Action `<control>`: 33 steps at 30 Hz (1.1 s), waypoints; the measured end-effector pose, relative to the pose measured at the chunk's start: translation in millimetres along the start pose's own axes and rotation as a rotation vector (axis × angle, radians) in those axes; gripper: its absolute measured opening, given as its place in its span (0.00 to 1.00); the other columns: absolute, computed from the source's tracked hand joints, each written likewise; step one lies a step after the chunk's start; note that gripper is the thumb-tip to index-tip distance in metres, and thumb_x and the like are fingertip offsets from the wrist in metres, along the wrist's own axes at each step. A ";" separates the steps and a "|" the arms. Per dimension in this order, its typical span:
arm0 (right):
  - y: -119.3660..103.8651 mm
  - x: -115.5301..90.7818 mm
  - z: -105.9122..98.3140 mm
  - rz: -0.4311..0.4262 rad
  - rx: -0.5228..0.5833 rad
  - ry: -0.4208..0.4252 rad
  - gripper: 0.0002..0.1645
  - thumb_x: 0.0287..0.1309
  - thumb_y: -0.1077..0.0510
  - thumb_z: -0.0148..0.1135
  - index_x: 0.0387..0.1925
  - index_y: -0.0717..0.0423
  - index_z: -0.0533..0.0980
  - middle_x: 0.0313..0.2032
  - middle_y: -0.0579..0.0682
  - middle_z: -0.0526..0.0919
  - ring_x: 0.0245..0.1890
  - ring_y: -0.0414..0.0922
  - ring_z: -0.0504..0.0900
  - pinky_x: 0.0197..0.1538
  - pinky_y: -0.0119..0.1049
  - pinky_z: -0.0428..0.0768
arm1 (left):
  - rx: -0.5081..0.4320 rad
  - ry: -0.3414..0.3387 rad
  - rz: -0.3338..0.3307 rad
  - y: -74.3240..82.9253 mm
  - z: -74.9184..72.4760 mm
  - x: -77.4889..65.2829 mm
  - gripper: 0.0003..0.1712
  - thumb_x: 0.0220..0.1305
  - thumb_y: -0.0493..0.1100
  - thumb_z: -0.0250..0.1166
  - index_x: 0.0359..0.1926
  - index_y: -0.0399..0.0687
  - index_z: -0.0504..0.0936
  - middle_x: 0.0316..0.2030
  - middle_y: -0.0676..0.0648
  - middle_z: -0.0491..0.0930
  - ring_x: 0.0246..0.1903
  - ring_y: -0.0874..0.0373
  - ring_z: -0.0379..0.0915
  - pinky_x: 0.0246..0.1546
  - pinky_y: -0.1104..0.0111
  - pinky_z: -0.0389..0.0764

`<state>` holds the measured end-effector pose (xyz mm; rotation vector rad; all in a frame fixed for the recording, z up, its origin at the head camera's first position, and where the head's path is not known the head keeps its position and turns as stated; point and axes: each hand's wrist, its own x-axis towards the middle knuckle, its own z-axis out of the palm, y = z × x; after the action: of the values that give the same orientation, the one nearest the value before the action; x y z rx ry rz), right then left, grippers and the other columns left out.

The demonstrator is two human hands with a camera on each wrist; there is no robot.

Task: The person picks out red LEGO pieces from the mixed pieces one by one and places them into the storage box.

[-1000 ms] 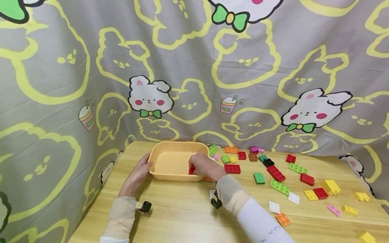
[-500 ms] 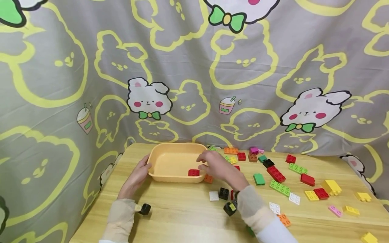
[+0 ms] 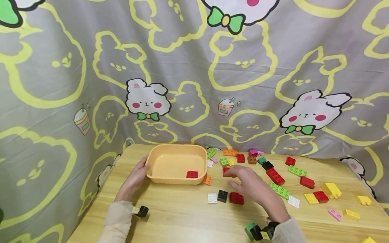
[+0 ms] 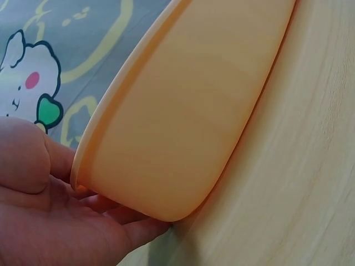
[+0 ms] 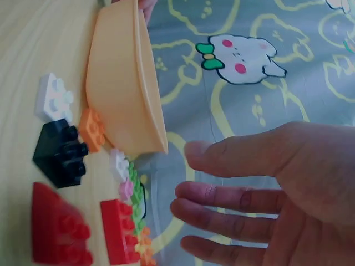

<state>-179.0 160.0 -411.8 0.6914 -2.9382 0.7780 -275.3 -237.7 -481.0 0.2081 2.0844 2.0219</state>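
A pale orange tray (image 3: 171,179) stands on the wooden table (image 3: 182,216). My left hand (image 3: 137,172) grips its left rim; in the left wrist view the thumb (image 4: 25,160) lies over the rim and the fingers sit under the tray's wall (image 4: 188,111). A small red brick (image 3: 192,174) lies in the tray's right front corner. My right hand (image 3: 241,178) hovers open, fingers spread, over the loose bricks right of the tray, holding nothing. Its fingertips are next to a red brick (image 3: 226,170). The right wrist view shows the open right hand (image 5: 222,199) beside the tray (image 5: 125,94).
In front of the right hand lie a white plate (image 3: 212,198), a black brick (image 3: 222,195) and a red brick (image 3: 236,198). An orange brick (image 3: 207,180) touches the tray. Several coloured bricks are scattered over the table's right half. A patterned curtain (image 3: 194,74) closes off the back and left.
My right hand let go of the small red brick inside the tray, then drew back to the right over the loose bricks. The left hand stayed on the tray's rim.
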 end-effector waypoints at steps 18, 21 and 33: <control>22.1 -22.6 24.6 0.055 0.042 -0.150 0.19 0.44 0.65 0.76 0.40 0.59 0.81 0.38 0.52 0.81 0.39 0.51 0.79 0.41 0.48 0.81 | 0.009 0.016 -0.010 1.6 0.2 -0.8 0.30 0.75 0.28 0.31 0.74 0.29 0.36 0.72 0.30 0.39 0.66 0.38 0.49 0.65 0.48 0.57; 24.6 -22.8 27.9 0.061 0.044 -0.154 0.18 0.43 0.65 0.77 0.39 0.59 0.81 0.37 0.51 0.81 0.38 0.50 0.78 0.41 0.48 0.81 | 0.015 0.016 -0.012 1.4 0.5 -0.2 0.30 0.75 0.27 0.30 0.74 0.29 0.36 0.72 0.30 0.39 0.66 0.39 0.49 0.65 0.49 0.57; 31.9 -19.8 35.7 0.063 0.035 -0.140 0.17 0.40 0.68 0.77 0.36 0.59 0.82 0.34 0.49 0.81 0.34 0.45 0.77 0.37 0.42 0.81 | 0.034 0.013 -0.014 2.5 1.1 0.3 0.29 0.77 0.29 0.30 0.74 0.30 0.35 0.72 0.31 0.38 0.67 0.41 0.47 0.66 0.50 0.55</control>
<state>-171.5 176.0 -460.6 0.6859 -3.0926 0.8197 -275.5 -236.4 -478.6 0.1860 2.1229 1.9864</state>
